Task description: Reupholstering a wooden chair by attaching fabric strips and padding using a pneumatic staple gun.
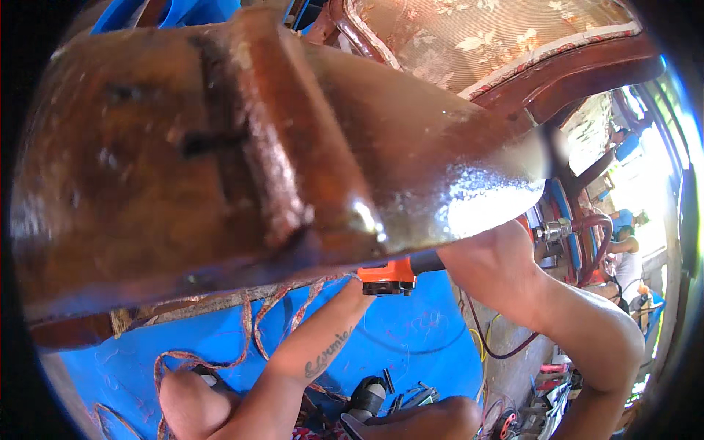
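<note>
A varnished brown wooden furniture piece (169,169) with a raised cross rail fills the upper left, very close. Below its lower edge, my right hand (488,257) is wrapped round the black handle of an orange air stapler (389,275). The wood hides the fingers and part of the tool. A metal hose fitting (554,231) with a dark red hose shows beyond that hand. My left forearm (326,337) reaches up from the lower edge to the stapler's head. The wood covers my left hand, so its fingers and whatever they hold cannot be seen.
A floral upholstered chair part (499,37) with wooden trim stands behind. Patterned trim strips (249,330) trail over a blue sheet (411,323) around my legs. Tools and scraps (554,396) lie at the lower right. Other people (627,242) are at the far right.
</note>
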A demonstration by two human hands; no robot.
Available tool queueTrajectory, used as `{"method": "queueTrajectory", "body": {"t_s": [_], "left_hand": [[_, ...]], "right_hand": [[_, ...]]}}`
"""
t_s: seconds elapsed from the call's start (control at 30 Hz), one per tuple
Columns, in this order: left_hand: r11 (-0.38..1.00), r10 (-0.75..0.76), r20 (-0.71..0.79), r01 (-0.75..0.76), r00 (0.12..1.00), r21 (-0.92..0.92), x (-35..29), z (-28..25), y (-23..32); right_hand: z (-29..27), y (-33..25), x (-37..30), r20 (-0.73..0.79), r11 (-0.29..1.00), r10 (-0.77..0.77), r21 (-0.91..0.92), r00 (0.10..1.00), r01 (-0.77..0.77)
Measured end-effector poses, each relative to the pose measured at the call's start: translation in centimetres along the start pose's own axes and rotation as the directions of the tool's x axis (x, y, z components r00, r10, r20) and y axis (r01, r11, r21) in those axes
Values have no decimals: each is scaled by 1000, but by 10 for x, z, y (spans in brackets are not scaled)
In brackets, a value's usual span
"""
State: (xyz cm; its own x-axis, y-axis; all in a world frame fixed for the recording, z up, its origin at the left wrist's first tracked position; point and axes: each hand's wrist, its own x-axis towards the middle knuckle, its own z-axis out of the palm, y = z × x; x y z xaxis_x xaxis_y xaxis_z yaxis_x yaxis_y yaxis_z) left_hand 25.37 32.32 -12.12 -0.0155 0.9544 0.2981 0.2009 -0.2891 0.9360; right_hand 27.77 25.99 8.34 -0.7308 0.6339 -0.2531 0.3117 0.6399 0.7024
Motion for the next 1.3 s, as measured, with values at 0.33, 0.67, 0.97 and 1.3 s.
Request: {"method": "queueTrajectory", "body": {"t_s": [0.33, 0.67, 0.97, 1.3], "left_hand": [[999, -46, 41, 45, 998, 23, 0, 0, -3], [994, -107, 67, 104, 992, 41, -22, 0, -10], [856, -129, -133, 43, 983, -515, -52, 7, -51], [-190, 23, 316, 315, 948, -930, -10, 3, -18]], "right_hand": [[8, -5, 5, 175, 992, 76, 86, 982, -92], [21, -43, -62, 352, 825, 257, 405, 900, -394], [166, -103, -103, 615, 8, 300, 762, 729, -647], [332, -227, -164, 745, 323, -55, 643, 664, -695]]}}
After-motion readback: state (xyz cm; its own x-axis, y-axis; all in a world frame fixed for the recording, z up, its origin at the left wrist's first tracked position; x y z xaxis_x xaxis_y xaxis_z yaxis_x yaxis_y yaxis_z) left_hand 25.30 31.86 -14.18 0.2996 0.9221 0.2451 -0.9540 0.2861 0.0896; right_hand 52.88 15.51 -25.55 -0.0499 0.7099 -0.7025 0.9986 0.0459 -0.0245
